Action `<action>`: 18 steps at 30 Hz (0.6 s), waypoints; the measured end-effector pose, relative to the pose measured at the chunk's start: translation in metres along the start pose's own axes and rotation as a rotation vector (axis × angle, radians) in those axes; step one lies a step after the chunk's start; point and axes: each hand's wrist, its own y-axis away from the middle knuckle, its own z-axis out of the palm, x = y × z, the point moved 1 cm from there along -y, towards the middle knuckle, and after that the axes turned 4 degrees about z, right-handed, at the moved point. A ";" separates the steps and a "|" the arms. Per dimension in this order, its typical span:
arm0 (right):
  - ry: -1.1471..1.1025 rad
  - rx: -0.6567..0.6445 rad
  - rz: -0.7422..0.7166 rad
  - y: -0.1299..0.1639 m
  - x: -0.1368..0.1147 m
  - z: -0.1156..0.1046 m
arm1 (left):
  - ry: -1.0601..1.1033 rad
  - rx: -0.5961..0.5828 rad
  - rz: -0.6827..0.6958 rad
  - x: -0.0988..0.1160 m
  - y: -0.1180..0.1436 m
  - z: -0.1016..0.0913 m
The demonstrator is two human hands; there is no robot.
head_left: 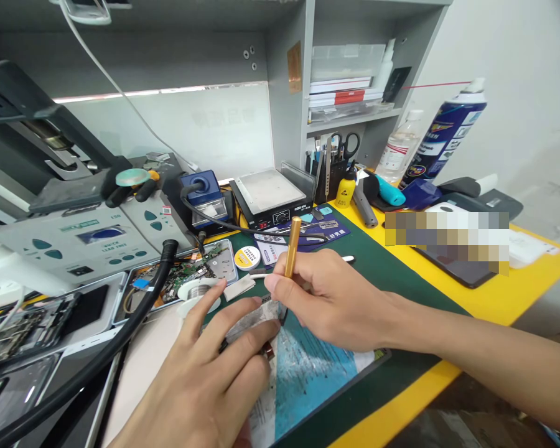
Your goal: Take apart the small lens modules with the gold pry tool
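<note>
My right hand (329, 292) is closed in a pen-like grip around a slim gold-coloured handle (293, 246), held nearly upright. A thin dark end shows below my fingers, but its exact shape is hidden. My left hand (214, 373) comes in from the bottom, fingers apart and bent, their tips pressing on a small flat grey part (256, 318). That part's kind is unclear, because my fingers cover much of it; its thumb side is hidden. Beneath both hands lies a worn blue-and-white work pad (315, 367). A solder spool (200, 291) stands just beyond my left fingertips.
A green mat (401, 317) covers the yellow-edged bench (401, 414). On the left are a grey rework station (107, 236), a black hose (161, 283) and a tray of circuit boards (224, 261). A hot plate (273, 193), yellow bottle (345, 186) and spray can (448, 134) stand behind.
</note>
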 end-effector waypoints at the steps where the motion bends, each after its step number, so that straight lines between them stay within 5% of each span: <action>1: 0.000 0.007 0.001 0.000 0.000 0.000 | 0.005 -0.002 -0.001 0.000 0.000 0.000; 18: 0.006 -0.002 0.017 0.000 0.001 0.000 | 0.012 -0.006 -0.004 0.000 0.002 -0.003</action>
